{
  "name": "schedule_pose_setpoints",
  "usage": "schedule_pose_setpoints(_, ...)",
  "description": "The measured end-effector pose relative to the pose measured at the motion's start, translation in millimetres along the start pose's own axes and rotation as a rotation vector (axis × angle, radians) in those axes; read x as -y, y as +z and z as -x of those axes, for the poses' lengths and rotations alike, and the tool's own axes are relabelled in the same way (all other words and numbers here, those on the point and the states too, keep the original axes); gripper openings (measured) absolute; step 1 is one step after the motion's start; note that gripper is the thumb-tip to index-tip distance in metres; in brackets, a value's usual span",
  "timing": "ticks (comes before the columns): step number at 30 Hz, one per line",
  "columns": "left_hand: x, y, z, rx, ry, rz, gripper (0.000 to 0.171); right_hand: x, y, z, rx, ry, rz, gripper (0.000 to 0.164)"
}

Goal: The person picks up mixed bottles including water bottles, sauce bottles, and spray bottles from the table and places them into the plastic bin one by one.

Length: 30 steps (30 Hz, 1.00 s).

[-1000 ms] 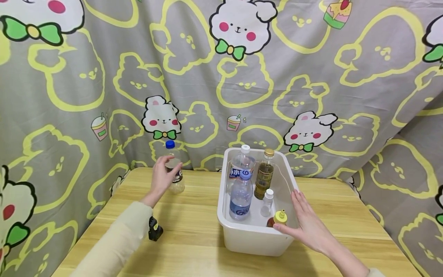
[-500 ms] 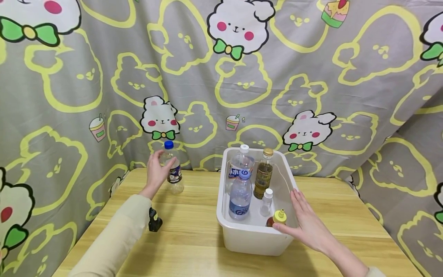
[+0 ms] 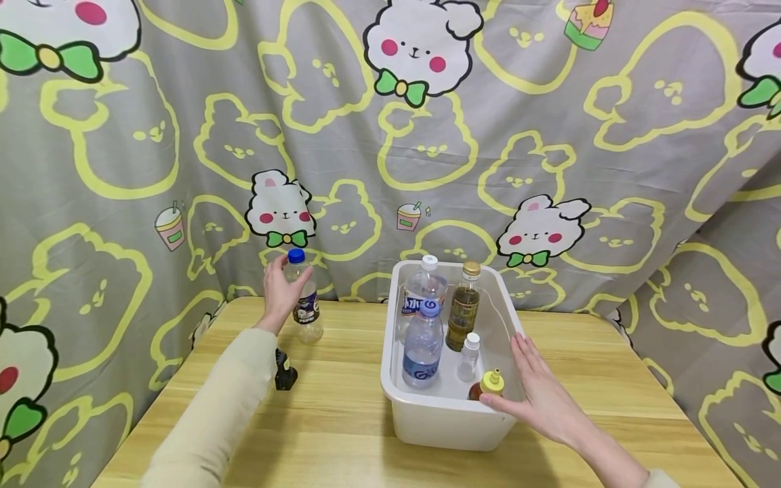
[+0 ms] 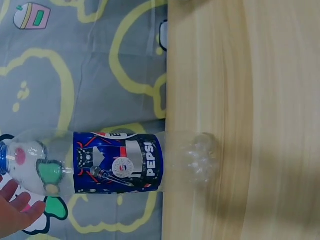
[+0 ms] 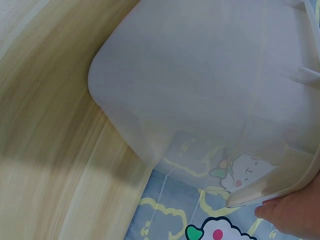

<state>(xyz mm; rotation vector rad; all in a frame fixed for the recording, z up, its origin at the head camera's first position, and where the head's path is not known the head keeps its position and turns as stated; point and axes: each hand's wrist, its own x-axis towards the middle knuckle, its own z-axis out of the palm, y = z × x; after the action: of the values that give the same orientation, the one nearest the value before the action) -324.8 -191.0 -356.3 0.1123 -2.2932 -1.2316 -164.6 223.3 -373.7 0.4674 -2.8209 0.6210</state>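
Note:
An empty clear Pepsi bottle [image 3: 307, 308] with a blue cap stands upright at the table's back left. My left hand [image 3: 283, 291] is at its neck, thumb and fingers spread apart just below the cap. In the left wrist view the fingers [image 4: 20, 205] lie beside the bottle's upper part, and no firm grip shows. My right hand [image 3: 549, 393] rests on the right rim of a white plastic tub [image 3: 454, 423], fingers straight along the edge and thumb over the near corner. The right wrist view shows the tub's outer wall [image 5: 200, 75] and part of that hand [image 5: 292, 215] at the rim.
Inside the tub stand a blue-labelled clear bottle [image 3: 422, 352], a white-capped bottle [image 3: 427, 285], a gold-capped dark bottle [image 3: 465, 312], a small white-capped bottle [image 3: 469, 359] and a yellow-topped squeeze bottle [image 3: 491, 383]. Patterned curtain [image 3: 342, 135] hangs behind the table [image 3: 342, 407].
My left hand has shifted slightly forward and up to the Pepsi bottle's neck, and the sleeve has followed. The bottle, the tub and my right hand have stayed in place.

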Motion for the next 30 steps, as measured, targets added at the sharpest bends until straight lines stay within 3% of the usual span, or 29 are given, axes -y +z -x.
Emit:
schedule_pose_setpoints(12, -1.1, 3.6, -10.4, -0.025, -0.045, 0.034, 0.062, -1, 1, 0, -0.004, -0.003, 0.005, 0.100)
schedule_pose_setpoints(30, -1.4, 3.7, -18.2, -0.003, -0.056, 0.015, 0.054, -1, 2, 0, -0.007, -0.001, 0.005, 0.099)
